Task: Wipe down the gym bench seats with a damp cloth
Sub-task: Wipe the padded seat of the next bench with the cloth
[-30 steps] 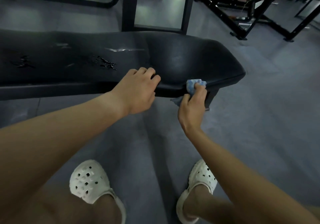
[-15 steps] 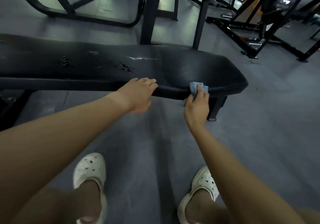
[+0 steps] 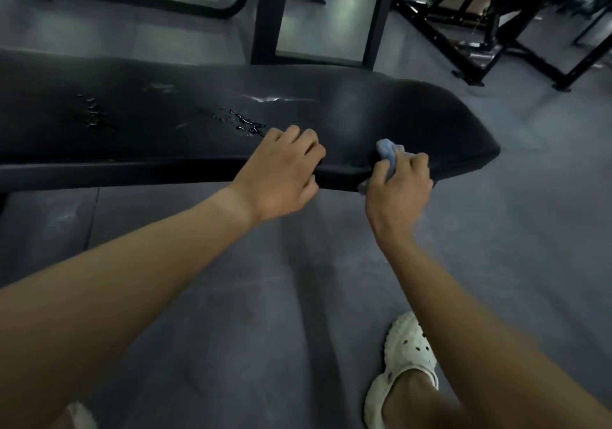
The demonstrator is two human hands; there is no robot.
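The small light-blue bunched cloth (image 3: 388, 153) sits on the near edge of the long black padded gym bench (image 3: 159, 110), toward its rounded right-hand end. The right hand (image 3: 400, 190) grips it, fingers curled over the wad and thumb tucked against it, so that most of the fabric is hidden in the fist and only a crumpled lobe shows above the knuckles. The left hand (image 3: 281, 170) is braced just beside it on the same near edge, fingers bent over the top of the pad; the thumb seems to lie along the side of the pad, though the underside is out of sight.

The cloth looks soft, limp and very light. Being damp, it should cling to the vinyl and not skate over it, but bunched this tight it offers little wiping face. Holding it flatter under the palm and fingers would probably cover more of the seat. The bench upholstery appears smooth and firm with some give, and likely slick where it is wet — beads of water (image 3: 245, 123) lie on top just beyond the left hand, and a second wet patch (image 3: 94, 114) nearer the left end. Both look unwiped, so I judge most of the top is yet to be done.

A white perforated clog (image 3: 409, 357) stands on the grey rubber floor (image 3: 530, 230) below the right arm.
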